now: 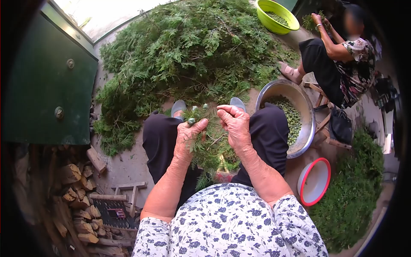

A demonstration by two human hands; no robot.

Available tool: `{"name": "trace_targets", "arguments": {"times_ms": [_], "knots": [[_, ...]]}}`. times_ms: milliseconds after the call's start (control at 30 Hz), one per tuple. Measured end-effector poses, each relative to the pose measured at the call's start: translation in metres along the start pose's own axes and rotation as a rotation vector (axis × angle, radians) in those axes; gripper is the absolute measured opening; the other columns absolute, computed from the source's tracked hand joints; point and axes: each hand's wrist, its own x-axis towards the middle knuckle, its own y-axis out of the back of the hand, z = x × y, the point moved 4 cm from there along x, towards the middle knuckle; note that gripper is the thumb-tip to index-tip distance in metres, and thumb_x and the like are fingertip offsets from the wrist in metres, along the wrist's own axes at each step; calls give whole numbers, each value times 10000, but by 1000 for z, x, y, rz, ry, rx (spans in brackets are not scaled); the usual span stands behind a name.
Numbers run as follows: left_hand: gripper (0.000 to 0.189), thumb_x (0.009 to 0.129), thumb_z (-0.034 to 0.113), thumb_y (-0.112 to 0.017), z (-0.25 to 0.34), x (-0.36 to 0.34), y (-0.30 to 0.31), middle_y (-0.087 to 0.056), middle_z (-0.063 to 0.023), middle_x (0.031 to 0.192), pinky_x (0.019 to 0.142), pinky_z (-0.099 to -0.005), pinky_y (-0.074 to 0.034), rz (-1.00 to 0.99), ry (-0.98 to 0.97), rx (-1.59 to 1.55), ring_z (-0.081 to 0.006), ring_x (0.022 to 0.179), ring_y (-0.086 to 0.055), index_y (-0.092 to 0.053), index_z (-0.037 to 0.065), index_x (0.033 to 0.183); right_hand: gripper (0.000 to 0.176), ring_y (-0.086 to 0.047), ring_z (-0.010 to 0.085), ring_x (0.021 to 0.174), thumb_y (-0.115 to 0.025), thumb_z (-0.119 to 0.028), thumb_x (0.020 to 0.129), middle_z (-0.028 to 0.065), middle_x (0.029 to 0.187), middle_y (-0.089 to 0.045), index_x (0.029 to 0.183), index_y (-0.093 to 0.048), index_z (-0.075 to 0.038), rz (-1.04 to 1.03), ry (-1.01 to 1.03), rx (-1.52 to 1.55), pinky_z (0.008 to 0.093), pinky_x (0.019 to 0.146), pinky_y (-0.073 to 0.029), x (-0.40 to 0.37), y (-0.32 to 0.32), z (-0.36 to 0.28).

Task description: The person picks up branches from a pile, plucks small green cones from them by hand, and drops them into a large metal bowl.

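Note:
My left hand (189,136) is closed around a green conifer sprig (198,141), with a few pale bluish-green cones (191,121) showing above the thumb and fingers. Just to its right, my right hand (237,128) has thumb and forefinger pinched together; anything between them is too small to make out. Loose green foliage (220,147) lies in my lap between my dark-trousered knees. Beside my right knee stands a large steel basin (309,124) with many small green cones (292,122) inside, partly covered by the knee.
A big heap of conifer branches (184,47) lies ahead of my feet. Beyond it sits a yellow-green basin (278,29). A seated person (342,60) handles foliage at the right. Near me are a red-rimmed bowl (303,182), more greenery (349,192) and stacked firewood (70,175).

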Motion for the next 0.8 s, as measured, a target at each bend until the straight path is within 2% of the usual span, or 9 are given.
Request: {"name": "trace_targets", "arguments": {"times_ms": [67, 200, 267, 367, 433, 567, 633, 767, 800], "knots": [[114, 787, 136, -684, 2, -5, -1, -581, 18, 685, 469, -222, -405, 36, -2, -13, -71, 538, -507, -628, 38, 803, 137, -513, 47, 572, -638, -83, 828, -5, 733, -590, 937, -610, -5, 181, 152, -9, 160, 444, -382, 5, 11, -9], [113, 791, 120, -681, 0, -1, 5, -581, 31, 700, 569, -222, -412, 45, -36, 38, -62, 596, -507, -642, 23, 833, 66, -517, 36, 590, -592, -61, 853, 8, 730, -590, 890, -598, -7, 205, 2, 339, 159, 445, -389, 13, 16, -27], [123, 791, 119, -683, 0, 1, 5, -588, 31, 716, 611, -223, -416, 49, -48, 61, -60, 628, -513, -647, 18, 851, 148, -517, 37, 593, -613, -95, 846, 22, 746, -597, 959, -602, -1, -80, -59, 274, 169, 457, -384, 12, 8, -25], [145, 792, 120, -684, -1, 1, 3, -603, 24, 757, 674, -226, -410, 11, -34, 141, -56, 684, -518, -653, 11, 884, 251, -517, 39, 603, -642, -106, 827, 37, 767, -601, 1050, -595, 0, -240, -105, -124, 174, 475, -370, 2, -3, -29], [167, 793, 120, -683, 0, -1, 0, -613, 18, 783, 651, -220, -420, -42, -5, 128, -49, 685, -528, -651, 8, 913, 257, -521, 61, 645, -665, -116, 809, 40, 780, -601, 1032, -623, 4, -283, -140, -165, 206, 541, -392, 2, -7, -24], [149, 817, 134, -658, 8, -7, -7, -609, 21, 756, 594, -201, -428, -25, 2, 74, -39, 650, -526, -645, 13, 902, 134, -525, 106, 729, -681, -122, 789, 25, 779, -596, 827, -675, 6, -139, 36, -364, 264, 680, -427, 2, -9, -20], [141, 845, 157, -628, 4, -6, -4, -600, 23, 731, 528, -185, -422, 6, -33, -4, -29, 610, -520, -635, 20, 876, 114, -529, 111, 734, -667, -107, 800, 22, 781, -592, 818, -673, 6, 3, 343, -599, 257, 669, -426, -1, -6, -25], [95, 837, 123, -632, -3, -3, 0, -597, 15, 731, 514, -191, -442, 41, -74, 30, -68, 583, -549, -631, 28, 842, 108, -510, 86, 660, -651, -106, 819, 7, 736, -574, 834, -659, 1, 130, 507, -582, 227, 590, -419, -4, -7, -22], [95, 837, 123, -632, -1, -4, -1, -597, 15, 731, 514, -191, -442, 42, -74, 29, -68, 583, -549, -631, 28, 842, 109, -488, 68, 616, -646, -112, 827, -1, 711, -563, 842, -644, -4, 188, 345, -266, 208, 542, -402, 2, 3, -17]]}}
